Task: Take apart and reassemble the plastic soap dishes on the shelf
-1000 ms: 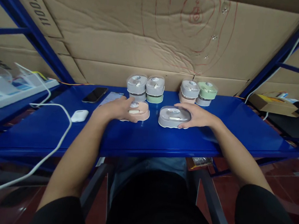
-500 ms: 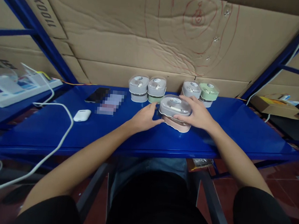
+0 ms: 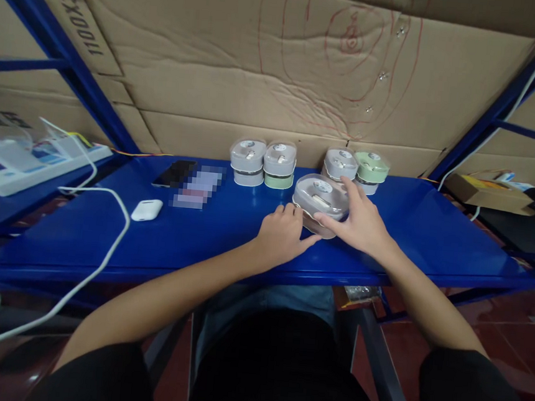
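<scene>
In front of me is a pair of stacked oval plastic boxes. The upper one is a grey box (image 3: 321, 197) with a clear lid, a round label and a small white piece on top. Under it is a pinkish box (image 3: 319, 227), partly covered by my fingers. My right hand (image 3: 364, 220) spans the grey box from the right, thumb at its front and fingers at the far side. Lower down, my left hand (image 3: 285, 236) holds the left end of the pinkish box, its fingers curled against it and the thumb along the front.
Behind stand similar stacks: two grey-topped ones (image 3: 248, 155) left of centre, and a grey one beside a green-topped box (image 3: 371, 167). To the left lie a white earphone case (image 3: 147, 210), a dark phone (image 3: 175, 172) and a white cable (image 3: 117, 231). Cardboard (image 3: 211, 96) backs the blue table (image 3: 227, 234).
My left hand has moved right and toward me, its fingers curling in at the lower box. The stack has shifted slightly right and turned a little, with my right hand still on it.
</scene>
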`<control>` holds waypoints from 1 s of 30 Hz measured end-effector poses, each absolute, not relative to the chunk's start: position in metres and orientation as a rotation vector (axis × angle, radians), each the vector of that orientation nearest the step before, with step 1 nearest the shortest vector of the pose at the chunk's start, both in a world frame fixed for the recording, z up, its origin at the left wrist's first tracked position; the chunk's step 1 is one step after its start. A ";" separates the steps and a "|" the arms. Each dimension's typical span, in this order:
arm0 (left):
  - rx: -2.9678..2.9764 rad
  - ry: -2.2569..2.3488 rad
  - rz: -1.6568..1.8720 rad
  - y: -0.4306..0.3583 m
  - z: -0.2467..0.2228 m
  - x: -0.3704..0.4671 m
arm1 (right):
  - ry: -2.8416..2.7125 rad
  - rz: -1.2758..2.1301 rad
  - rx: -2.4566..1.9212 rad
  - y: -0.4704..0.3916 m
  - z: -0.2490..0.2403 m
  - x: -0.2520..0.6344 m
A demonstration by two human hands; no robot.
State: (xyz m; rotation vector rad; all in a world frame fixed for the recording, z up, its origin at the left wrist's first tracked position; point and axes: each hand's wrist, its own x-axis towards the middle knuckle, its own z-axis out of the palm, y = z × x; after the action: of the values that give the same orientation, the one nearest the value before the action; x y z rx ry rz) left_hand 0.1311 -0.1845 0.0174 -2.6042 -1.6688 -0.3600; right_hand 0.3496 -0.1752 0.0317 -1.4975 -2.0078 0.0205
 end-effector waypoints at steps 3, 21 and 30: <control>-2.640 -1.662 -0.351 -0.172 0.019 0.131 | -2.067 0.057 -1.357 -0.175 0.029 0.362; -2.944 -1.544 -1.053 -0.059 0.001 0.127 | -2.046 -0.270 -1.867 -0.109 0.038 0.299; -2.728 -1.730 -0.914 -0.040 0.002 0.140 | -2.090 -0.253 -1.984 -0.089 0.053 0.301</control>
State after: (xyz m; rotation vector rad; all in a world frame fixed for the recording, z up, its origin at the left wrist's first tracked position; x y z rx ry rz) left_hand 0.1399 -0.0400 0.0022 -2.7278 -1.7301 -0.9139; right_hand 0.3008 -0.0894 0.0530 -1.9839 -2.0900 -0.2532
